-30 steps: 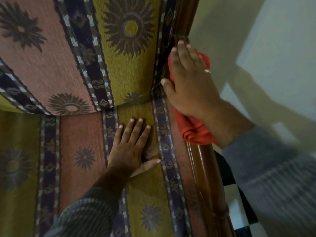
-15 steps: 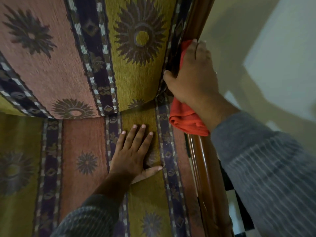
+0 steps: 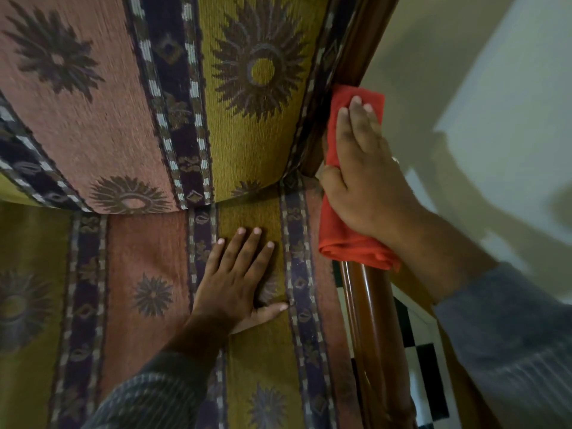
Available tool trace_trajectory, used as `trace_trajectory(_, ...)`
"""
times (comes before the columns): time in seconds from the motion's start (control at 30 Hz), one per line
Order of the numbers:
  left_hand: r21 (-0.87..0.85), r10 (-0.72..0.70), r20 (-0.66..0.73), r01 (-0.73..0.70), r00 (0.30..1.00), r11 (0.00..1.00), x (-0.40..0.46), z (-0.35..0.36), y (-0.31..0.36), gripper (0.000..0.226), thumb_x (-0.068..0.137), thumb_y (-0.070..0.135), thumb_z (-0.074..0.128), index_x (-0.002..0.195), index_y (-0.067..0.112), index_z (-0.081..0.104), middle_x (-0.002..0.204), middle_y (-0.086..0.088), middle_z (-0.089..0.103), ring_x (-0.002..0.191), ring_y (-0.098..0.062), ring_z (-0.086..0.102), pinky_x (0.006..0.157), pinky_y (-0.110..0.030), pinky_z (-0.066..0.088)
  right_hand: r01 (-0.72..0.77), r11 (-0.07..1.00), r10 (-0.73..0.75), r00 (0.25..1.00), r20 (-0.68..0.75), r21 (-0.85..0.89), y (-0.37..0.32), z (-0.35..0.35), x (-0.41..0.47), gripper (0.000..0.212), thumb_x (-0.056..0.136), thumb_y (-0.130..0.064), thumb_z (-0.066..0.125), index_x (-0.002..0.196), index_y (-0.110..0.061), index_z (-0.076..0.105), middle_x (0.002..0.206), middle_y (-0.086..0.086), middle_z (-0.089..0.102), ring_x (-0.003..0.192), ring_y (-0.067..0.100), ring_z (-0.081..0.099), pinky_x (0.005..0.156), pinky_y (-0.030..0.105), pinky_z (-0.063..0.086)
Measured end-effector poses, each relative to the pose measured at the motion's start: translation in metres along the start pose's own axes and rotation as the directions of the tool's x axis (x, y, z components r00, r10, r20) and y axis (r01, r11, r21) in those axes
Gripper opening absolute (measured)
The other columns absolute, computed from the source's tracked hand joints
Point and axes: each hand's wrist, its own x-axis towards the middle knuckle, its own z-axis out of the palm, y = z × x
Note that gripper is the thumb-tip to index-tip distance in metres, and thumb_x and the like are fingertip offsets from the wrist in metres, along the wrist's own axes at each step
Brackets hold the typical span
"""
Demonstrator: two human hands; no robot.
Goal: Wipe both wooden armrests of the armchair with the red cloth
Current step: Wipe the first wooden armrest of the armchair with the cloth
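The right hand lies flat on the red cloth, fingers straight and together, thumb tucked against the cloth's left edge, pressing it onto the wooden armrest on the right side of the armchair. The cloth is folded into a thick pad that wraps over the top of the rail, just where the rail meets the far backrest; one folded end shows beyond the fingertips, the other bunches under the wrist. Nearer than the cloth, the bare rail runs glossy and brown toward the bottom edge; beyond the cloth, more of the wood frame rises along the backrest's edge.

The left hand rests open, palm down, on the seat cushion, fingers spread a little and thumb out to the right, holding nothing. It sits left of the armrest, apart from the cloth. Grey striped sleeves cover both forearms. A black-and-white checked floor shows right of the rail.
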Motion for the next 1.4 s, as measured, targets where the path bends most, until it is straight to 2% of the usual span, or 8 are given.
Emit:
trace_trajectory(0.2, 0.021, -0.004, 0.020, 0.003, 1.000, 1.000, 0.001, -0.002, 0.001, 0.109, 0.077, 0.092, 0.031, 0.157, 0.017, 0.026, 0.166, -0.012, 0.021, 0.154, -0.034, 0.015, 0.121, -0.058, 0.017, -0.072, 0.997, 0.071, 0.996, -0.050, -0.032, -0.009, -0.003, 0.030, 0.083, 0.089, -0.046, 0.031, 0.156, -0.003, 0.008, 0.166, 0.018, 0.003, 0.154, 0.032, 0.002, 0.125, 0.046, 0.007)
trace_trajectory(0.43, 0.035, 0.004, -0.003, -0.004, 1.000, 0.999, 0.000, 0.000, 0.002, 0.109, 0.078, 0.091, 0.032, 0.157, 0.017, 0.027, 0.165, -0.013, 0.022, 0.153, -0.034, 0.016, 0.121, -0.058, 0.017, -0.005, 0.995, 0.001, 0.999, -0.037, -0.100, -0.007, 0.007, -0.012, 0.082, 0.091, -0.041, 0.033, 0.157, -0.006, 0.001, 0.167, 0.017, -0.004, 0.154, 0.030, -0.004, 0.124, 0.046, 0.003)
trace_trajectory(0.63, 0.053, -0.014, 0.031, 0.013, 0.999, 0.998, 0.001, -0.004, 0.005, 0.109, 0.078, 0.092, 0.024, 0.157, 0.017, 0.025, 0.165, -0.013, 0.021, 0.153, -0.035, 0.017, 0.120, -0.058, 0.018, -0.053, 0.973, 0.028, 0.993, -0.113, -0.223, -0.013, 0.012, 0.010, 0.076, 0.098, -0.034, 0.039, 0.156, -0.002, 0.002, 0.165, 0.023, 0.000, 0.153, 0.037, 0.001, 0.124, 0.049, 0.008)
trace_trajectory(0.8, 0.059, -0.031, 0.056, 0.028, 0.998, 0.998, 0.001, -0.008, 0.007, 0.110, 0.077, 0.092, 0.025, 0.157, 0.018, 0.024, 0.166, -0.011, 0.020, 0.154, -0.033, 0.015, 0.121, -0.058, 0.017, -0.088, 0.986, 0.068, 0.988, -0.138, -0.144, -0.016, 0.017, -0.009, 0.073, 0.101, -0.033, 0.038, 0.157, -0.003, 0.002, 0.166, 0.021, -0.001, 0.154, 0.035, 0.000, 0.125, 0.048, 0.009)
trace_trajectory(1.0, 0.041, -0.030, 0.048, 0.028, 0.998, 0.999, 0.000, -0.008, 0.007, 0.110, 0.077, 0.092, 0.027, 0.158, 0.017, 0.024, 0.167, -0.011, 0.018, 0.154, -0.032, 0.013, 0.122, -0.057, 0.015, -0.041, 0.993, 0.033, 0.997, -0.074, -0.114, -0.019, 0.023, -0.074, 0.074, 0.098, -0.037, 0.036, 0.156, -0.002, 0.005, 0.166, 0.022, 0.002, 0.154, 0.036, 0.003, 0.124, 0.052, 0.014)
trace_trajectory(1.13, 0.041, -0.025, 0.020, 0.024, 0.999, 0.999, -0.001, -0.004, 0.007, 0.110, 0.078, 0.091, 0.028, 0.157, 0.016, 0.024, 0.166, -0.011, 0.019, 0.154, -0.032, 0.013, 0.122, -0.056, 0.016, -0.031, 0.988, 0.021, 0.997, -0.071, -0.150, -0.012, 0.016, -0.028, 0.080, 0.097, -0.038, 0.042, 0.157, -0.003, 0.003, 0.166, 0.020, -0.001, 0.154, 0.035, 0.000, 0.124, 0.049, 0.010)
trace_trajectory(1.27, 0.062, -0.018, 0.023, 0.016, 1.000, 0.998, -0.002, -0.005, 0.007, 0.109, 0.079, 0.091, 0.027, 0.157, 0.015, 0.026, 0.166, -0.011, 0.020, 0.154, -0.032, 0.014, 0.122, -0.056, 0.016, -0.050, 0.995, 0.044, 0.997, -0.070, -0.091, -0.007, 0.004, 0.022, 0.087, 0.093, -0.041, 0.050, 0.157, -0.006, 0.003, 0.167, 0.017, -0.001, 0.154, 0.034, 0.000, 0.125, 0.047, 0.010)
trace_trajectory(1.4, 0.075, -0.023, 0.025, 0.021, 0.999, 0.997, -0.001, -0.008, 0.008, 0.108, 0.079, 0.090, 0.027, 0.157, 0.015, 0.028, 0.165, -0.012, 0.022, 0.154, -0.032, 0.016, 0.121, -0.057, 0.019, -0.082, 0.996, 0.080, 0.993, -0.089, -0.017, -0.011, 0.003, 0.022, 0.090, 0.091, -0.042, 0.054, 0.157, -0.006, 0.004, 0.167, 0.016, 0.001, 0.154, 0.033, 0.000, 0.124, 0.045, 0.010)
